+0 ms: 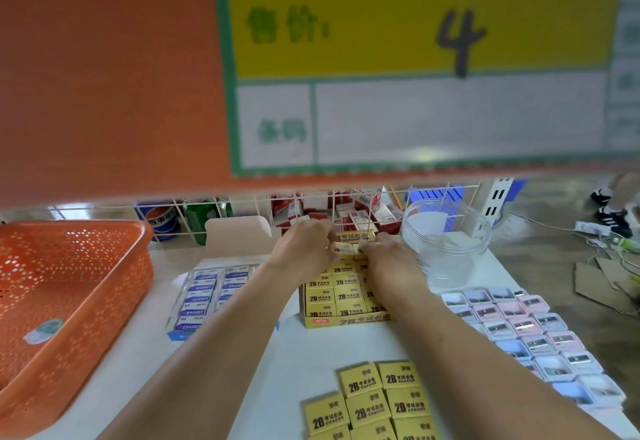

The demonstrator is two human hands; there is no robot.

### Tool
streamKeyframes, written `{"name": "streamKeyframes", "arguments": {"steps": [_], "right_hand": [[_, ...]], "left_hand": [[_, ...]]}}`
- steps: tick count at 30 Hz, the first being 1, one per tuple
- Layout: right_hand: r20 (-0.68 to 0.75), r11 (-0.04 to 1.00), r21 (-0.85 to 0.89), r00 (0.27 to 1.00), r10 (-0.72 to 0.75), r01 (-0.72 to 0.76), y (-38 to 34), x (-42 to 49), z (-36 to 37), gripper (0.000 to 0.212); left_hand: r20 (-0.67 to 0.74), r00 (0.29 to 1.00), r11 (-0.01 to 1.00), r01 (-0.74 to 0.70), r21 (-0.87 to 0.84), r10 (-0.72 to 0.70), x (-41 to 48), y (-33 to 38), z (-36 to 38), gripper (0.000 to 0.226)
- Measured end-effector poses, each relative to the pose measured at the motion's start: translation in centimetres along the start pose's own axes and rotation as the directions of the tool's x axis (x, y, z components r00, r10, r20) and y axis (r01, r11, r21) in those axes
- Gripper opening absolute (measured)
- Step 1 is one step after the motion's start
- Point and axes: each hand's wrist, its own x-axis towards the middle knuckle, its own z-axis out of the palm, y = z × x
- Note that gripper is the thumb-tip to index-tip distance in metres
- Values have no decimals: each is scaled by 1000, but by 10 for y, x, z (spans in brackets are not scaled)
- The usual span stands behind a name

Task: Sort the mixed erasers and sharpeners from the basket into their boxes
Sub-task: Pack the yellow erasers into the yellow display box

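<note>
A yellow box (346, 321) of 2B erasers stands mid-table, nearly full. My left hand (304, 245) and my right hand (388, 256) meet at its far end, each pinching a yellow eraser (344, 249) in the back row. Several loose yellow 2B erasers (377, 401) lie in a cluster near the front edge. A blue-and-white eraser box (204, 296) sits to the left, filled in rows. Pastel pink, blue and white sharpeners (530, 332) lie in rows on the right. The orange perforated basket (69, 301) rests at the far left.
A clear round plastic tub (446, 235) stands behind the right hand. A wire rack (311, 204) with red-and-white packs and drink cans runs along the table's back. A large orange and yellow price sign (346, 59) hangs overhead. Cardboard and cables lie on the floor at right.
</note>
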Motion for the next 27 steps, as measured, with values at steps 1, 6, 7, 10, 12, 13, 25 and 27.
{"name": "streamKeyframes", "arguments": {"steps": [1, 6, 7, 10, 12, 13, 25, 27], "right_hand": [[-3, 1000, -1, 1000, 5, -5, 0, 0, 0, 29], [-64, 999, 30, 998, 30, -28, -1, -1, 3, 29], [-65, 999, 33, 997, 31, -29, -1, -1, 3, 29], [-60, 999, 28, 998, 30, -28, 0, -2, 3, 30], [-62, 999, 30, 998, 26, -24, 0, -3, 3, 32], [-60, 999, 32, 998, 25, -23, 0, -3, 4, 33], [139, 990, -78, 984, -108, 119, -1, 0, -1, 51], [149, 988, -81, 982, -116, 129, 0, 0, -1, 48]], "left_hand": [[-13, 1000, 1000, 3, 2, -3, 0, 0, 0, 24], [-27, 999, 1000, -31, 5, 31, -1, -5, 0, 23], [-17, 999, 999, -44, 16, 44, -2, -7, 0, 24], [5, 996, 995, -92, 40, 92, -2, -13, -1, 26], [12, 993, 991, -116, 62, 116, -2, -15, -2, 27], [17, 993, 990, -122, 67, 121, -2, -15, -2, 28], [-16, 998, 998, -53, 15, 53, -7, -18, -2, 13], [3, 998, 996, -65, 57, 65, -6, -18, -4, 8]]}}
